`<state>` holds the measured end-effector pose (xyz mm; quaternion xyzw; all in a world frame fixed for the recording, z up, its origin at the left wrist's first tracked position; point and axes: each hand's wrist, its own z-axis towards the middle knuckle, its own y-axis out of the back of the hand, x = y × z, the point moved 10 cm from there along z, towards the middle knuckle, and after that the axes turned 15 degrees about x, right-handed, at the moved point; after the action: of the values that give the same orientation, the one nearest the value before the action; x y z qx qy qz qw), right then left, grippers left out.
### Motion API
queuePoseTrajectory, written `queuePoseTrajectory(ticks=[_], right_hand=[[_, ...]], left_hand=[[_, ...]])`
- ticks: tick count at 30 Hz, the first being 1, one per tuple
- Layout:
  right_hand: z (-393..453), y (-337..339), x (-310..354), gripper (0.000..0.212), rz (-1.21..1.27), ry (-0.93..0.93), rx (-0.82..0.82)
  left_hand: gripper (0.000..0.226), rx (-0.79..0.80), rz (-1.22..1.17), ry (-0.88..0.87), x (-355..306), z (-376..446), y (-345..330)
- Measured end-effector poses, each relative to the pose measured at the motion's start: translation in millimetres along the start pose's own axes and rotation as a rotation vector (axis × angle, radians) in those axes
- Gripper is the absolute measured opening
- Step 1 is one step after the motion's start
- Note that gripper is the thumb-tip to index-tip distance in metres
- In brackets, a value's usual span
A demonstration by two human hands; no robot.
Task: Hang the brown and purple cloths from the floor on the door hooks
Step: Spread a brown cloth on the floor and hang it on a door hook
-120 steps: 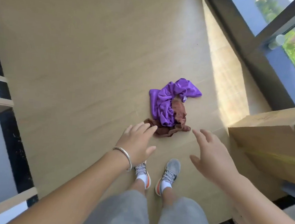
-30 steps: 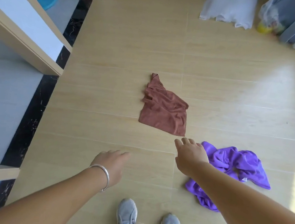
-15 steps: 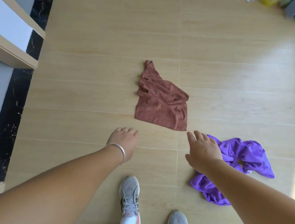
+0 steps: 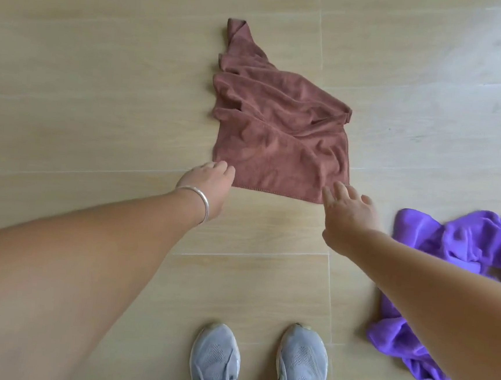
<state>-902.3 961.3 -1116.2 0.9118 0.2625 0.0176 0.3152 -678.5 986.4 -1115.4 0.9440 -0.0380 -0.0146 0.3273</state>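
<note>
The brown cloth (image 4: 279, 125) lies spread and wrinkled on the pale wooden floor in front of me. My left hand (image 4: 209, 183), with a silver bangle on the wrist, reaches its near left corner, fingers bent down at the hem. At the near right corner my right hand (image 4: 347, 210) hovers with fingers straight, fingertips at the edge. The purple cloth (image 4: 462, 247) lies crumpled on the floor to the right, partly hidden behind my right forearm. No door hooks are in view.
My two grey shoes (image 4: 258, 363) stand on the floor (image 4: 101, 85) just below the hands. Only pale floorboards surround the cloths.
Both hands have moved forward from short of the brown cloth to its near corners. The view has dropped closer to the floor, and the shelf at the left is out of sight.
</note>
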Motion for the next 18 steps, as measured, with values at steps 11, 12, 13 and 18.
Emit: queuePoseTrajectory(ticks=[11, 12, 13, 18], right_hand=[[89.9, -45.0, -4.6, 0.059, -0.049, 0.039, -0.200], [88.6, -42.9, -3.6, 0.048, -0.010, 0.041, -0.217], [85.2, -42.3, -2.2, 0.042, 0.013, 0.042, -0.218], [33.8, -61.5, 22.3, 0.031, -0.060, 0.092, -0.073]], left_hand=[[0.077, -0.144, 0.010, 0.024, 8.5, 98.5, -43.6], [0.072, -0.166, 0.020, 0.026, 8.3, 95.0, -41.5], [0.066, -0.182, 0.022, 0.027, 7.5, 89.0, -40.1], [0.035, -0.066, 0.081, 0.029, -6.2, 30.3, -69.7]])
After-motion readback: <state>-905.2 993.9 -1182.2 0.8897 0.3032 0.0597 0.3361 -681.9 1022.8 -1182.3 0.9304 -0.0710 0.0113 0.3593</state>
